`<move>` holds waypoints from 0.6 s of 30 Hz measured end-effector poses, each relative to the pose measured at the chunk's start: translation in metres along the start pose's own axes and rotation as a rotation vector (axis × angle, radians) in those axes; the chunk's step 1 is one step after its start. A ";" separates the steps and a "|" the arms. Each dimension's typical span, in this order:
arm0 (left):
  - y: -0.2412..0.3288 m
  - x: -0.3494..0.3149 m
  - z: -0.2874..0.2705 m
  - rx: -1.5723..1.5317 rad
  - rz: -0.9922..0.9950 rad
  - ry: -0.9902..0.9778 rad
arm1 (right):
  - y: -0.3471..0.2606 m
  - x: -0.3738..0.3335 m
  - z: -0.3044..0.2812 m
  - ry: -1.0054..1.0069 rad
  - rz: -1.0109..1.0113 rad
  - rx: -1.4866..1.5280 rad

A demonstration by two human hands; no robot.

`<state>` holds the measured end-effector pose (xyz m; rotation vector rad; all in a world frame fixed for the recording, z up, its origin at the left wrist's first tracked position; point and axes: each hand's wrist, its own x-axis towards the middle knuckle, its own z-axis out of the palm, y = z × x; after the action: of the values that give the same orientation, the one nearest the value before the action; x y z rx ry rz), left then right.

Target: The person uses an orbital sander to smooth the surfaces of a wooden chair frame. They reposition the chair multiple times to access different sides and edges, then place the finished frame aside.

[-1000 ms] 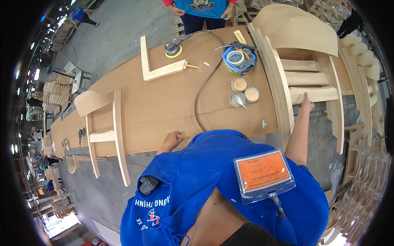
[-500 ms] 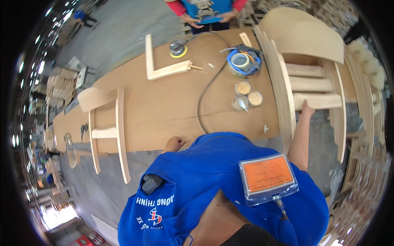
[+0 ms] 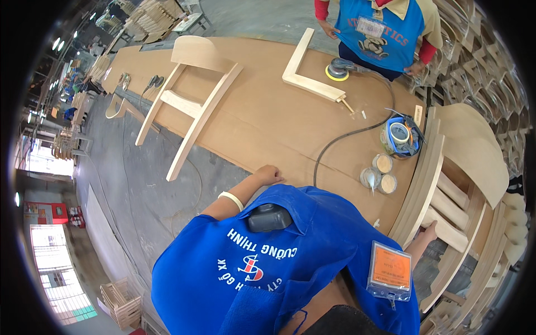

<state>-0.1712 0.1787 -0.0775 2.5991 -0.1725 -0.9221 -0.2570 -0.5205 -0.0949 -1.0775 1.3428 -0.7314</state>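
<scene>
My left hand rests at the near edge of the brown-covered table, fingers curled in with nothing visible in them. At the right, my right hand grips the lowest slat of a pale wooden chair back frame. That frame has several slats and a wide curved top panel, and it leans among stacked frames beside the table. Some of my right fingers are hidden by the slat. Another chair back frame with one crossbar lies over the table's near edge, left of my left hand.
An L-shaped wooden piece lies near a sander, whose dark hose curves across the table. A blue-rimmed bucket and several small jars stand near the stack. Another person stands across the table.
My view has swung to the left, so everything shifts right and tilts in the picture. My right hand stays on the slat, and my left stays at the table edge.
</scene>
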 end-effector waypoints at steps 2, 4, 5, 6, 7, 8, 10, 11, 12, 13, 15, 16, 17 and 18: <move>-0.007 -0.005 0.007 -0.013 -0.032 -0.028 | -0.002 -0.003 0.001 -0.021 -0.005 -0.015; -0.014 -0.009 0.012 -0.009 -0.044 -0.036 | -0.003 -0.006 0.001 -0.034 -0.001 -0.007; -0.017 -0.011 0.014 0.006 -0.058 -0.048 | -0.004 -0.008 0.002 -0.033 0.013 0.005; -0.019 -0.012 0.015 -0.001 -0.062 -0.045 | -0.004 -0.010 0.002 -0.038 -0.009 -0.005; -0.022 -0.013 0.016 0.001 -0.072 -0.049 | -0.005 -0.012 0.002 -0.036 -0.019 -0.007; -0.023 -0.014 0.017 0.007 -0.083 -0.055 | -0.006 -0.013 0.002 -0.041 -0.015 0.001; -0.026 -0.015 0.017 -0.009 -0.085 -0.048 | -0.007 -0.016 0.001 -0.060 -0.028 -0.004; -0.026 -0.015 0.017 -0.009 -0.092 -0.045 | -0.007 -0.017 0.001 -0.071 -0.025 0.006; -0.027 -0.014 0.016 -0.010 -0.081 -0.036 | -0.007 -0.018 0.002 -0.060 -0.023 -0.008; -0.028 -0.015 0.017 -0.006 -0.076 -0.026 | -0.007 -0.018 0.002 -0.048 -0.018 -0.013; -0.029 -0.015 0.018 -0.013 -0.070 0.000 | -0.006 -0.018 0.003 -0.014 -0.023 -0.011; -0.030 -0.015 0.018 -0.026 -0.069 0.015 | -0.005 -0.017 0.004 0.009 -0.032 -0.005; -0.031 -0.016 0.019 -0.038 -0.077 0.019 | -0.003 -0.017 0.004 0.027 -0.014 0.019; -0.032 -0.017 0.019 -0.061 -0.080 0.010 | -0.002 -0.016 0.004 0.033 -0.047 -0.005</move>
<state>-0.1970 0.2060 -0.0938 2.5703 -0.0370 -0.9266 -0.2546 -0.5062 -0.0872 -1.1086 1.3519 -0.7838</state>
